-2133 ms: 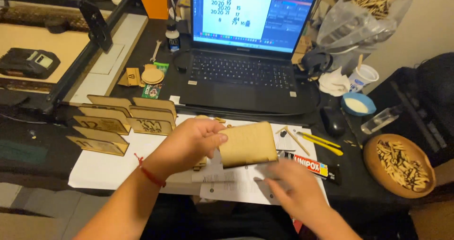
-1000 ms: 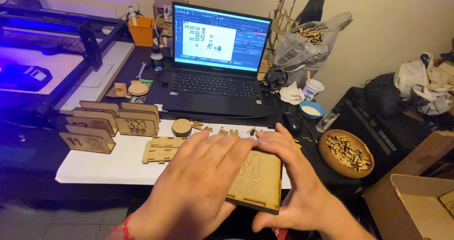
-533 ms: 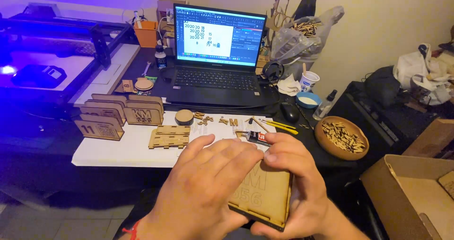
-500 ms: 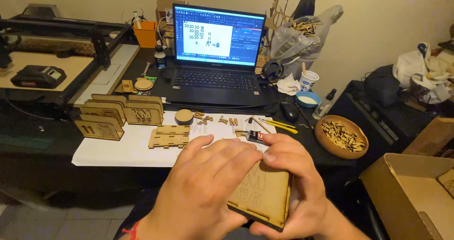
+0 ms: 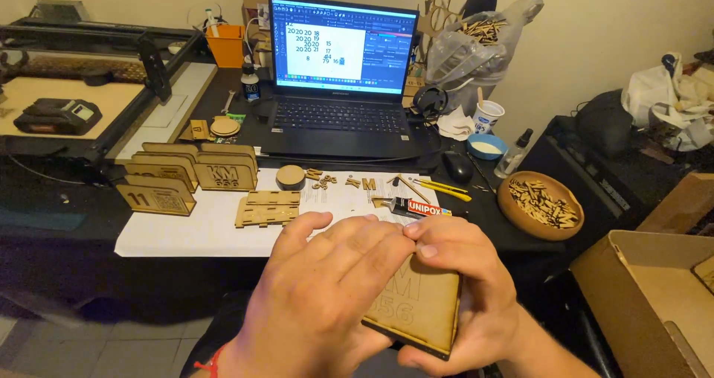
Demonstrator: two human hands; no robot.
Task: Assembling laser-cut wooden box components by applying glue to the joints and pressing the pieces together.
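Both hands clasp a thin, light-brown wooden plaque (image 5: 420, 311) with cut-out characters, low in the head view and close to my body. My left hand (image 5: 320, 296) lies flat over its left part and hides much of its face. My right hand (image 5: 465, 281) wraps the right edge, thumb tip pressed on the top next to the left fingertips. The plaque is tilted, with its lower right corner nearest the camera.
On white paper (image 5: 201, 229) lie several similar wooden plaques (image 5: 193, 173), a slotted wooden piece (image 5: 268, 208), small wooden letters, a glue tube (image 5: 420, 208) and yellow tools. Behind stand an open laptop (image 5: 342, 88), a laser cutter (image 5: 74, 103), a bowl of wooden bits (image 5: 541, 205) and a cardboard box (image 5: 654, 303).
The plaque was held over the desk with the right hand apart. Both hands have since closed on it and drawn it down toward my body. The view has tilted up.
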